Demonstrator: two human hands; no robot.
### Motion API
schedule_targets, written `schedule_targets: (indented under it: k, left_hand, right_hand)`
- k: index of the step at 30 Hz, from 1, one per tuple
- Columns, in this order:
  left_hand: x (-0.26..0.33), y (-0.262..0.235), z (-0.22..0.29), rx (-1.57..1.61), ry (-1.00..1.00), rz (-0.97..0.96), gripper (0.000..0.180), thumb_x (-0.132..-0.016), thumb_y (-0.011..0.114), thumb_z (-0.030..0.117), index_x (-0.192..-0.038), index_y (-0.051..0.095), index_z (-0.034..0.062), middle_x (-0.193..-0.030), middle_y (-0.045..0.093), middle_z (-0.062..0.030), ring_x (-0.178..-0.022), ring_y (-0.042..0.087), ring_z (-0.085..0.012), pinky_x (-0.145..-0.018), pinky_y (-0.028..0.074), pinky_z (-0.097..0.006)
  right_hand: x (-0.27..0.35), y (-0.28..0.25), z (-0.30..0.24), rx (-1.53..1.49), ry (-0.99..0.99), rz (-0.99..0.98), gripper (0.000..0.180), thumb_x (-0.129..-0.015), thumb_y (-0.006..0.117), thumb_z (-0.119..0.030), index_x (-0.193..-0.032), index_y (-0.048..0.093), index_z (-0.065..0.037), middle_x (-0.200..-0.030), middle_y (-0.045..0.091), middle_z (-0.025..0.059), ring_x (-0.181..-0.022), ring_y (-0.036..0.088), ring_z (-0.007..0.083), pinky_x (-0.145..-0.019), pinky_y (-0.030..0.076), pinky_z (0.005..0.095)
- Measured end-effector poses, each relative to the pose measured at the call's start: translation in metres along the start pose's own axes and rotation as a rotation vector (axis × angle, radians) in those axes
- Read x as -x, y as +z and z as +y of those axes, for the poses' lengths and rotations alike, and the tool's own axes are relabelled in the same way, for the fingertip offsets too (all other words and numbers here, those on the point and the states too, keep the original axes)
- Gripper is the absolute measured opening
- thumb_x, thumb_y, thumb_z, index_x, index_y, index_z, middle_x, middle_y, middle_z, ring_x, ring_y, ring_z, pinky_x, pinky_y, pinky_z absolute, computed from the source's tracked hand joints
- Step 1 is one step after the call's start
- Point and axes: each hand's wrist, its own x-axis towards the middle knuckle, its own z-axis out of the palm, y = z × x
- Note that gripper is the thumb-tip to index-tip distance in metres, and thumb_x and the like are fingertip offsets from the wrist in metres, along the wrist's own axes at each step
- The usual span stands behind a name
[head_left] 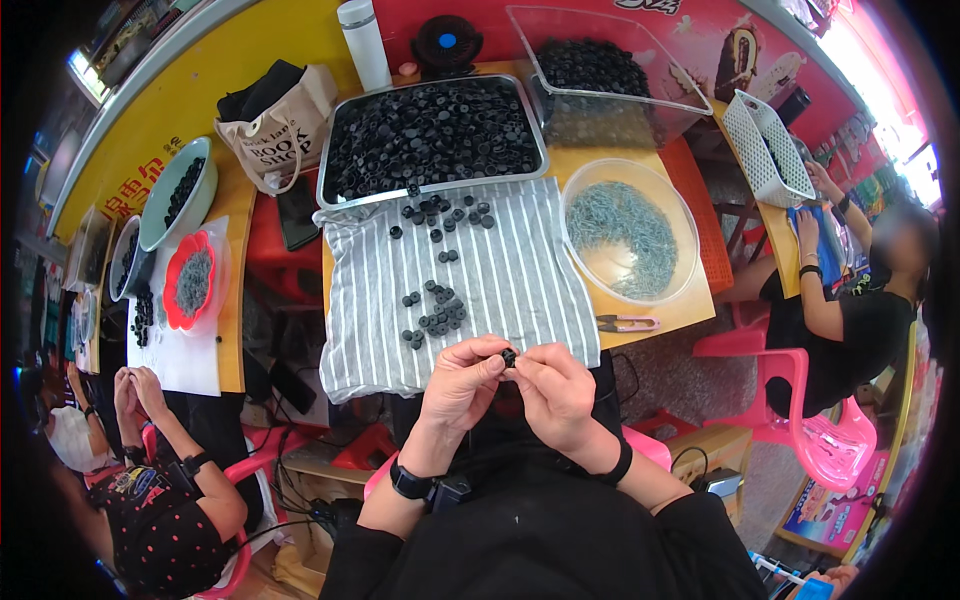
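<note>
Close to my body, above the near edge of a grey-and-white striped cloth [345, 300], both hands meet at a small round black part [509, 357]. My left hand [462, 388] pinches it from one side between thumb and fingers. From the other side my right hand [556, 396] grips it too, its fingers closed; whether a smaller piece is in them is hidden. Similar black parts lie loose on the cloth just beyond my hands [437, 318], with more near a metal tray [546, 165] heaped with them. A clear round tub [690, 262] of small thin grey-blue pieces stands right of the cloth.
Pink-handled thread snips [630, 323] lie below the tub. Behind are a clear bin [690, 95], a small black fan [446, 45], a white bottle [364, 45] and a canvas bag [283, 130]. Co-workers sit left and right; a pink chair [800, 400] stands right.
</note>
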Motion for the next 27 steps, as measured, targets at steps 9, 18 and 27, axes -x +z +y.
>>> schedule_targets:
  k: [9, 18, 27]
  left_hand:
    - [0.0021, 0.0048, 0.0019, -0.035, 0.052, -0.024, 0.016, -0.087, 0.067, -0.004, -0.102, 0.072, -0.0011, -0.102, 0.064, -0.01, -0.091, 0.065, -0.0172, -0.082, 0.054, -0.028]
    - [0.0048, 0.0074, -0.0008, 0.012, 0.037, 0.023, 0.021, -0.091, 0.065, -0.001, -0.111, 0.068, -0.002, -0.102, 0.067, -0.0117, -0.089, 0.065, -0.0166, -0.081, 0.054, -0.027]
    - [0.0023, 0.0081, 0.0, 0.113, -0.059, 0.086, 0.023, -0.095, 0.061, 0.007, -0.115, 0.065, -0.0041, -0.102, 0.07, -0.0124, -0.088, 0.066, -0.016, -0.078, 0.054, -0.027]
  right_hand:
    - [-0.0028, 0.0004, 0.0007, 0.055, -0.117, -0.013, 0.022, -0.069, 0.071, 0.012, -0.088, 0.064, 0.005, -0.082, 0.062, 0.0119, -0.067, 0.062, 0.0256, -0.053, 0.048, 0.0321]
    - [0.0003, 0.002, 0.0008, 0.009, -0.046, 0.0, 0.019, -0.073, 0.074, 0.009, -0.087, 0.063, 0.004, -0.083, 0.062, 0.0131, -0.067, 0.063, 0.0266, -0.055, 0.049, 0.0325]
    - [0.0047, 0.0053, 0.0061, -0.087, 0.042, 0.058, 0.019, -0.074, 0.075, 0.009, -0.087, 0.063, 0.004, -0.084, 0.064, 0.0132, -0.069, 0.064, 0.0247, -0.058, 0.051, 0.0315]
